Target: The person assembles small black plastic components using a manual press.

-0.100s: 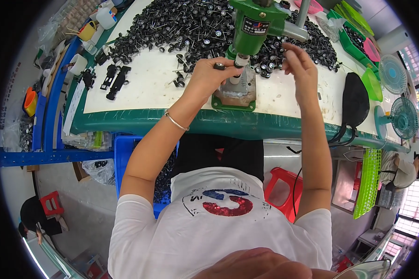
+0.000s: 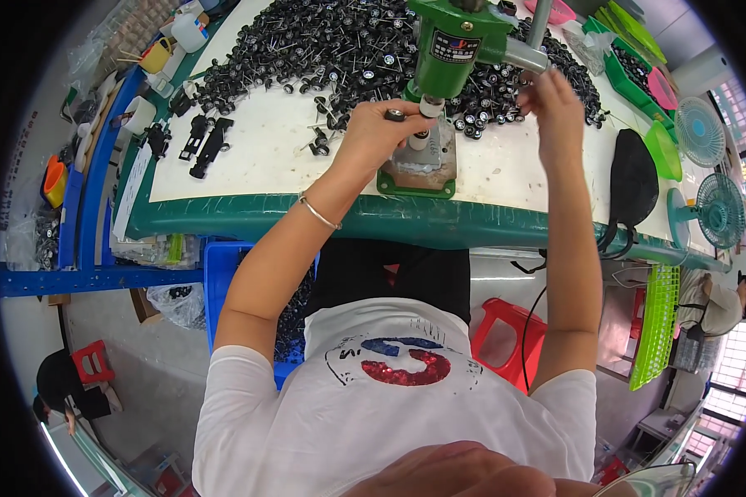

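Observation:
My left hand (image 2: 379, 135) is at the front of a green bench press (image 2: 446, 62), its fingers closed on a small black wheel (image 2: 395, 115). Its fingertips reach under the press's white ram tip (image 2: 430, 108), above the white post of the fixture (image 2: 419, 142). Whether they also grip a part there is hidden. Up beside the metal lever (image 2: 525, 57), on the right, my right hand (image 2: 558, 112) has loosely bent fingers, somewhat blurred. I see nothing in it, and cannot tell whether it touches the lever.
A large heap of black wheels with metal axles (image 2: 307, 50) covers the back of the white tabletop (image 2: 257, 170). Black chassis pieces (image 2: 210, 147) lie at the left. A black cap-like cloth item (image 2: 635, 178) and small green fans (image 2: 719, 209) are at the right edge.
My right hand has moved up and to the right, toward the lever. My left hand has stayed nearly in place, still holding the wheel.

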{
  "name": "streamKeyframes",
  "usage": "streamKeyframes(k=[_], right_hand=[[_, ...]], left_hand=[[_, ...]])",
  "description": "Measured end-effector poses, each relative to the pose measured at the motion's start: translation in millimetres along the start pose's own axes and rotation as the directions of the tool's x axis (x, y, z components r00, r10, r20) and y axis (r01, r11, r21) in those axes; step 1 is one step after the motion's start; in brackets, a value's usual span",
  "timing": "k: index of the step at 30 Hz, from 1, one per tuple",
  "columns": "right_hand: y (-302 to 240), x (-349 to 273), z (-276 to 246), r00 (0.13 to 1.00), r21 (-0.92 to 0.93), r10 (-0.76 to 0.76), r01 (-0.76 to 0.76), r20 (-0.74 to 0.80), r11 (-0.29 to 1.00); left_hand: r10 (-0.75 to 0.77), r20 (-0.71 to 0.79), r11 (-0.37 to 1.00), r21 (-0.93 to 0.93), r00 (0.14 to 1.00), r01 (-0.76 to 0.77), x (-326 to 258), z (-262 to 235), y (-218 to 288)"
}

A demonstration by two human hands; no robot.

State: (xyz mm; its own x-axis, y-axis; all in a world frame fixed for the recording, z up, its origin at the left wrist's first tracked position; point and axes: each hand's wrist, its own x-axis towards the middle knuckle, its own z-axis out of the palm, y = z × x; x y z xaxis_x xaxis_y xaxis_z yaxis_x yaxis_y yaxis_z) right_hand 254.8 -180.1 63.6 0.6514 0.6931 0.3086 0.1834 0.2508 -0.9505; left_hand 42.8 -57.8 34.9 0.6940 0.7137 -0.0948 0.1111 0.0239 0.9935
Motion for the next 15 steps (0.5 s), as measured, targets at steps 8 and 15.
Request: streamKeyframes(k=[8,15], right_hand=[[-127.2,59.8,62.4,0.998,0.211,-0.058,0.064,-0.037,0.975],[-118.3,105.7,69.5,0.988,0.294,-0.113,0.139,-0.103,0.946]], left_hand=[[0.236,0.013,0.948,0.217,0.972,-0.233,7.6,-4.3,-1.8],[0.297,0.021,0.922,0.254,0.954,-0.293,10.3,-4.6,-7.5]])
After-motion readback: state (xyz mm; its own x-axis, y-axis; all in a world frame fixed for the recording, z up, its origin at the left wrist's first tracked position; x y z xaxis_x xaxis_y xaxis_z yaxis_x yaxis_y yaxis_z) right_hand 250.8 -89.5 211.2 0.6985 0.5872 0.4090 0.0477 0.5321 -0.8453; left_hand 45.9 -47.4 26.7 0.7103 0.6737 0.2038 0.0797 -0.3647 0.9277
